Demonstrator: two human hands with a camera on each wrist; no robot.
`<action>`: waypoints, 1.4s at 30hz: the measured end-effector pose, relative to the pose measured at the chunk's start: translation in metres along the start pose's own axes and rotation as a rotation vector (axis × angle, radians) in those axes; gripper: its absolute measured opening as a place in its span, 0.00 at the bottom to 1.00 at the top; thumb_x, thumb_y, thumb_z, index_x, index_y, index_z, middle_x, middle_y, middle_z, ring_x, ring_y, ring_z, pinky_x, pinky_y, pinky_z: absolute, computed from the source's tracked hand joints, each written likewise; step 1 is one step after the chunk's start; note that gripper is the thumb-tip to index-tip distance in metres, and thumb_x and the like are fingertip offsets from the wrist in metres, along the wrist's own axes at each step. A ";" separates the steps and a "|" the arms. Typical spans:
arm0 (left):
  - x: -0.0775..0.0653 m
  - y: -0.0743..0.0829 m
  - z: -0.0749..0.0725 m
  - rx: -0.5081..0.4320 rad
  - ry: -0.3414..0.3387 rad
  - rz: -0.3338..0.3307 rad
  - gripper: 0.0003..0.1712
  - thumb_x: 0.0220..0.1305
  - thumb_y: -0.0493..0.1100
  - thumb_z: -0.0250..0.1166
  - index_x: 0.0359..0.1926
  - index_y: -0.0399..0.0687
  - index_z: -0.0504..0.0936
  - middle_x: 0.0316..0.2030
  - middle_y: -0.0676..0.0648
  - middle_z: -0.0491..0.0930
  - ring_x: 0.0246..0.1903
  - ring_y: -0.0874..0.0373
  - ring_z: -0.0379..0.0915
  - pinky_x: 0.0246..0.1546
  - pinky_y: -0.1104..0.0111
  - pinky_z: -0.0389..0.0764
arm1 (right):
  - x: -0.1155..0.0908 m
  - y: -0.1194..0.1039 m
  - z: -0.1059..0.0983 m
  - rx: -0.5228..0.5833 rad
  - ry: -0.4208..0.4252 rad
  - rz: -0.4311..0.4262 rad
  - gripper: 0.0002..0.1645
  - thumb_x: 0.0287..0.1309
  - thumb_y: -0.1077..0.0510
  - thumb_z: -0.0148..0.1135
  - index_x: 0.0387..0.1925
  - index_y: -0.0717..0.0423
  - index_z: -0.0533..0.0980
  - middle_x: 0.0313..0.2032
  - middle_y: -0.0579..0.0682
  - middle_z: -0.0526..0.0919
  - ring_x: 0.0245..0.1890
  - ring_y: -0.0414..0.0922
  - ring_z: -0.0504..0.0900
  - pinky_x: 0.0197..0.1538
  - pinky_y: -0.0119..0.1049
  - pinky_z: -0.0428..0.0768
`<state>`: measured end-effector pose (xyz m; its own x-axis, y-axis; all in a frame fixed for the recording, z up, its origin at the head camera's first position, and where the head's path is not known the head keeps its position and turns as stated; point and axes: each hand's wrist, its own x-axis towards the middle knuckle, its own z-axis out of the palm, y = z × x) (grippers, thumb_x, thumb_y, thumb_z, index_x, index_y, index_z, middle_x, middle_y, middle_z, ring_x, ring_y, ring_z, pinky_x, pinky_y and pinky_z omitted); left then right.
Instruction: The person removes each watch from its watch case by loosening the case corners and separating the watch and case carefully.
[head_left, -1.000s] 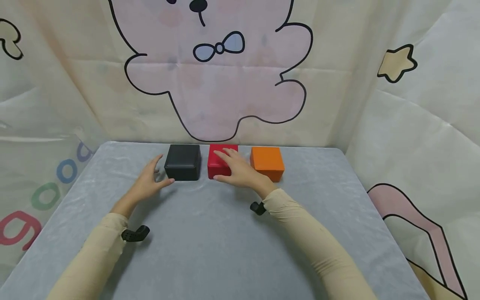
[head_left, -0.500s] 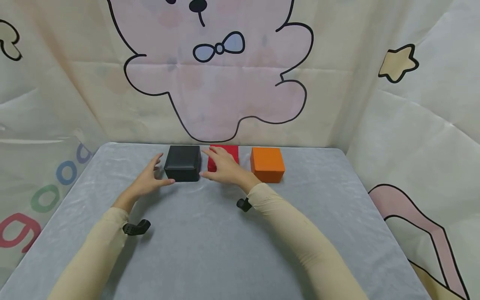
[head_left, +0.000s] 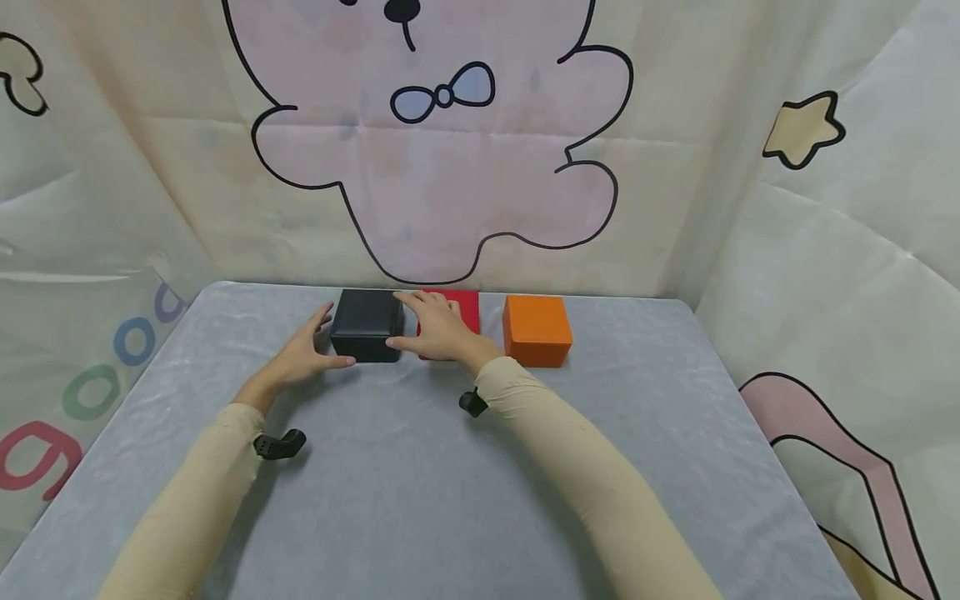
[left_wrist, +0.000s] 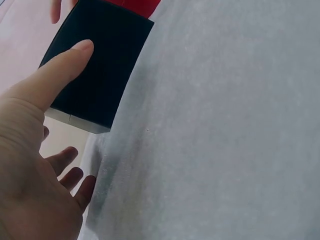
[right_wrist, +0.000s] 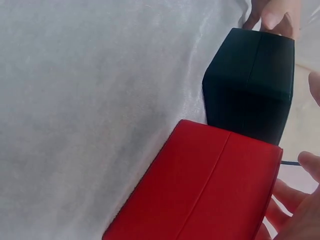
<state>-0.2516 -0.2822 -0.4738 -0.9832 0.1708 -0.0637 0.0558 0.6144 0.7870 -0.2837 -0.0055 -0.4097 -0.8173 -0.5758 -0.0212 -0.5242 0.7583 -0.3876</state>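
A black box [head_left: 367, 323] stands near the back edge of the table, beside a red box [head_left: 468, 310]. My left hand [head_left: 294, 360] is at the black box's left side, fingers spread, the thumb crossing its front face in the left wrist view. Over the red box reaches my right hand [head_left: 444, 330], thumb and fingers apart, fingertips right at the black box's right side. That hand hides much of the red box in the head view. The right wrist view has the red box [right_wrist: 197, 187] close up, with the black box [right_wrist: 250, 75] beyond it.
An orange box [head_left: 536, 330] stands to the right of the red one, close to my right wrist. A grey-blue cloth covers the table [head_left: 405, 483]. Behind it hangs a printed curtain [head_left: 450, 183], and similar cloth walls rise on both sides.
My right hand has moved left across the red box, to the black box's right side. The left hand has stayed by the black box, with only a slight shift. All boxes stand where they were.
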 end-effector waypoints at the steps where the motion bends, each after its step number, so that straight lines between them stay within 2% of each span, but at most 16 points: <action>1: 0.000 0.000 0.000 -0.006 -0.003 0.000 0.70 0.54 0.51 0.77 0.82 0.50 0.36 0.78 0.29 0.47 0.77 0.28 0.41 0.73 0.34 0.49 | 0.000 -0.001 0.001 -0.006 0.003 0.001 0.52 0.58 0.31 0.63 0.79 0.37 0.54 0.76 0.48 0.61 0.74 0.50 0.59 0.70 0.54 0.62; 6: 0.002 0.004 -0.003 -0.040 -0.015 0.004 0.69 0.56 0.51 0.76 0.82 0.57 0.34 0.78 0.30 0.47 0.77 0.29 0.43 0.71 0.32 0.52 | 0.002 -0.003 0.005 -0.049 0.030 0.001 0.51 0.58 0.31 0.63 0.78 0.38 0.57 0.74 0.48 0.64 0.72 0.50 0.60 0.68 0.52 0.62; 11: 0.003 0.010 -0.009 -0.089 -0.059 -0.011 0.69 0.57 0.52 0.76 0.81 0.66 0.32 0.80 0.33 0.42 0.78 0.31 0.41 0.71 0.33 0.55 | 0.002 -0.005 0.011 -0.092 0.056 0.000 0.51 0.58 0.29 0.64 0.77 0.38 0.59 0.72 0.48 0.66 0.71 0.50 0.60 0.66 0.52 0.63; 15: 0.006 0.011 -0.010 -0.106 -0.073 0.008 0.68 0.57 0.50 0.76 0.81 0.66 0.33 0.80 0.33 0.41 0.77 0.30 0.42 0.71 0.35 0.57 | 0.003 -0.007 0.014 -0.121 0.056 0.019 0.51 0.57 0.29 0.64 0.77 0.38 0.59 0.72 0.48 0.66 0.71 0.49 0.60 0.66 0.51 0.63; 18: 0.009 0.011 -0.010 -0.128 -0.099 0.025 0.68 0.58 0.47 0.76 0.81 0.66 0.32 0.80 0.33 0.42 0.76 0.28 0.47 0.71 0.36 0.59 | 0.005 -0.008 0.015 -0.139 0.054 0.034 0.51 0.57 0.28 0.64 0.77 0.37 0.58 0.72 0.48 0.67 0.71 0.48 0.60 0.66 0.50 0.63; 23: 0.012 0.013 -0.015 -0.132 -0.120 -0.004 0.68 0.59 0.46 0.74 0.81 0.69 0.29 0.80 0.33 0.38 0.76 0.27 0.44 0.71 0.34 0.55 | 0.006 -0.012 0.019 -0.164 0.069 0.031 0.51 0.57 0.29 0.64 0.77 0.38 0.60 0.73 0.49 0.66 0.72 0.49 0.60 0.67 0.51 0.63; 26: 0.017 0.018 -0.020 -0.091 -0.125 -0.007 0.67 0.60 0.48 0.73 0.81 0.69 0.30 0.81 0.35 0.35 0.77 0.28 0.39 0.70 0.33 0.55 | 0.003 -0.012 0.025 -0.205 0.110 0.018 0.47 0.58 0.30 0.65 0.75 0.41 0.64 0.72 0.49 0.67 0.71 0.49 0.61 0.66 0.49 0.64; 30: 0.023 0.025 -0.027 -0.044 -0.156 0.017 0.65 0.60 0.49 0.73 0.81 0.67 0.34 0.81 0.38 0.33 0.77 0.28 0.38 0.69 0.34 0.60 | -0.004 -0.015 0.033 -0.243 0.227 -0.015 0.39 0.61 0.36 0.66 0.69 0.44 0.71 0.67 0.47 0.74 0.63 0.46 0.70 0.62 0.41 0.70; 32: 0.023 0.029 -0.030 -0.017 -0.165 0.020 0.65 0.60 0.50 0.73 0.82 0.66 0.34 0.82 0.39 0.33 0.78 0.28 0.38 0.68 0.34 0.61 | -0.009 -0.020 0.035 -0.177 0.291 -0.043 0.35 0.62 0.41 0.67 0.67 0.48 0.73 0.64 0.49 0.77 0.59 0.46 0.74 0.61 0.38 0.74; 35: 0.023 0.034 -0.034 0.013 -0.171 0.010 0.65 0.59 0.51 0.74 0.81 0.66 0.34 0.81 0.38 0.33 0.78 0.29 0.38 0.68 0.33 0.60 | -0.016 -0.028 0.038 0.032 0.330 -0.065 0.33 0.63 0.47 0.68 0.66 0.53 0.73 0.64 0.52 0.77 0.60 0.48 0.77 0.63 0.38 0.78; 38: 0.023 0.036 -0.034 0.031 -0.185 -0.001 0.66 0.58 0.54 0.74 0.81 0.67 0.34 0.81 0.38 0.34 0.78 0.30 0.37 0.69 0.33 0.59 | -0.023 -0.034 0.041 0.267 0.329 -0.021 0.35 0.64 0.51 0.67 0.68 0.57 0.70 0.64 0.54 0.78 0.60 0.48 0.79 0.62 0.41 0.81; 42: 0.026 0.038 -0.031 0.052 -0.193 -0.016 0.66 0.57 0.57 0.75 0.81 0.68 0.36 0.81 0.37 0.35 0.78 0.30 0.35 0.69 0.31 0.56 | -0.028 -0.039 0.048 0.463 0.293 0.068 0.40 0.64 0.51 0.67 0.73 0.57 0.65 0.62 0.55 0.80 0.55 0.49 0.82 0.57 0.43 0.83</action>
<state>-0.2801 -0.2788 -0.4265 -0.9328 0.3022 -0.1965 0.0540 0.6563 0.7526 -0.2288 -0.0334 -0.4383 -0.9127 -0.3708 0.1718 -0.3621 0.5387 -0.7608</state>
